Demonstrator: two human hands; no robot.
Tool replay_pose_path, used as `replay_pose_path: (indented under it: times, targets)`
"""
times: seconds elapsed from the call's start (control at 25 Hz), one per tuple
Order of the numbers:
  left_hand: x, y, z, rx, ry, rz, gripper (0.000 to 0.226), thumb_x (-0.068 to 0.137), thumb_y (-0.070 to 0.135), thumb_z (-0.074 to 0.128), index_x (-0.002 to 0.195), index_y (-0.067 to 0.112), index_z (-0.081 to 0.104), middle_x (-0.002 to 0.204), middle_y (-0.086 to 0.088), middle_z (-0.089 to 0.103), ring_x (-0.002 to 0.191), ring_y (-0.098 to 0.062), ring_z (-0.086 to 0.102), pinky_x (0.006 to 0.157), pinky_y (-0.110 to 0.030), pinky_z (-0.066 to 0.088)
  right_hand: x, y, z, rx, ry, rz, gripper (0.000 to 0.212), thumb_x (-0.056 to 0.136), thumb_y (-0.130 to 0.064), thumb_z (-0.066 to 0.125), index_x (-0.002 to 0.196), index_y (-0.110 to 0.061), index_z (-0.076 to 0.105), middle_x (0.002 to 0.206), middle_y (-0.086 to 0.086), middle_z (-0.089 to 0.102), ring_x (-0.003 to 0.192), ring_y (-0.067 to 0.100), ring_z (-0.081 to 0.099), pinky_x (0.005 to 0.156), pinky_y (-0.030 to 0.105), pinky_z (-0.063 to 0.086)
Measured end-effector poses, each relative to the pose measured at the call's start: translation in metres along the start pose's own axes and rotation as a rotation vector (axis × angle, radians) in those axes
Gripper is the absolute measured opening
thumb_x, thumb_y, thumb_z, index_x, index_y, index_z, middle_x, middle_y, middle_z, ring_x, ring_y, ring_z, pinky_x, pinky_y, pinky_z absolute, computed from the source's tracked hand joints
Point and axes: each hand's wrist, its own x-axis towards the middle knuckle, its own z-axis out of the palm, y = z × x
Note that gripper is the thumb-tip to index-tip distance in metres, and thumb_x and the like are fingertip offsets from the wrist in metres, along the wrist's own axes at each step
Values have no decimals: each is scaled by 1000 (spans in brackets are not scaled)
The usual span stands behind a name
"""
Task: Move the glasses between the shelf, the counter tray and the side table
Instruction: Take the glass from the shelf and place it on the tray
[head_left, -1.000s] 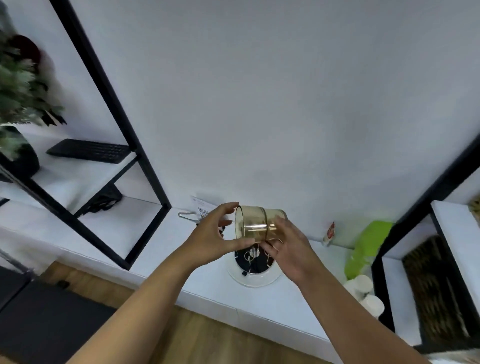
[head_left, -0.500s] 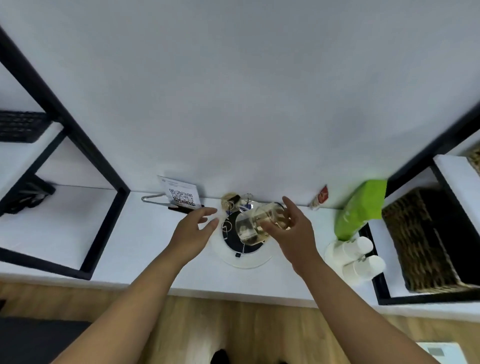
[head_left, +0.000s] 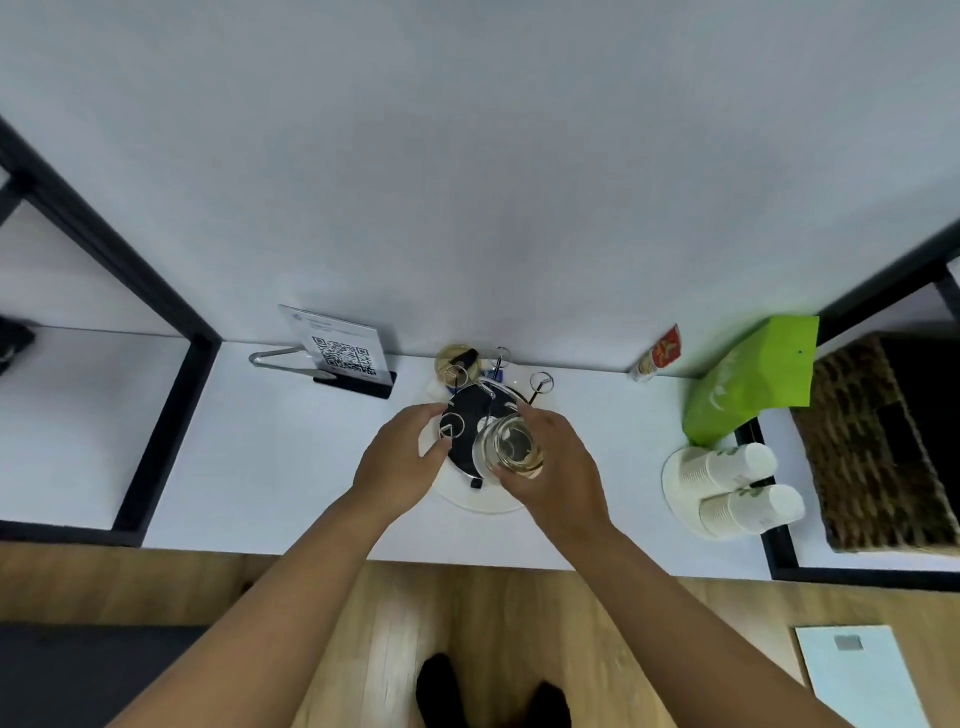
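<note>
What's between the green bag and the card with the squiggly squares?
In the head view, the round glass rack sits between the green bag and QR card, with both hands there; the right hand holds a glass.

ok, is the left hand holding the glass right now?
No. The right hand alone grips the glass over the round tray; the left hand rests beside it at the rack.

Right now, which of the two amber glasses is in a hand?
The near glass, gripped by the right hand over the tray. The other glass hangs at the back by the wall, untouched.
</note>
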Motion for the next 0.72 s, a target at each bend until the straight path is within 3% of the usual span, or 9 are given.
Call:
replay_pose_path:
  times: [0.2, 0.4, 0.72]
  targets:
    - [17, -10, 17, 56, -19, 28, 50, 100, 24, 64, 149, 26, 51, 151, 8, 52, 138, -14, 48, 106, -23, 34, 14, 9, 24, -104, -25, -28, 80, 81, -26, 85, 153, -22, 49, 149, -3, 54, 135, 16, 51, 106, 31, 48]
    - [30, -20, 29, 144, -49, 64, 53, 99, 25, 66, 150, 28, 50, 151, 8, 52, 137, -17, 49, 107, -34, 44, 26, 19, 39, -174, -75, -15, 82, 81, -25, 86, 153, -21, 49, 152, -1, 52, 138, 19, 51, 105, 33, 48]
    - [37, -26, 48, 122, -10, 23, 49, 101, 29, 66, 148, 24, 54, 149, 5, 55, 132, -16, 56, 98, -24, 41, 25, 35, 53, -276, -120, -10, 76, 79, -27, 85, 148, -18, 53, 140, -3, 58, 120, 21, 63, 82, 35, 59]
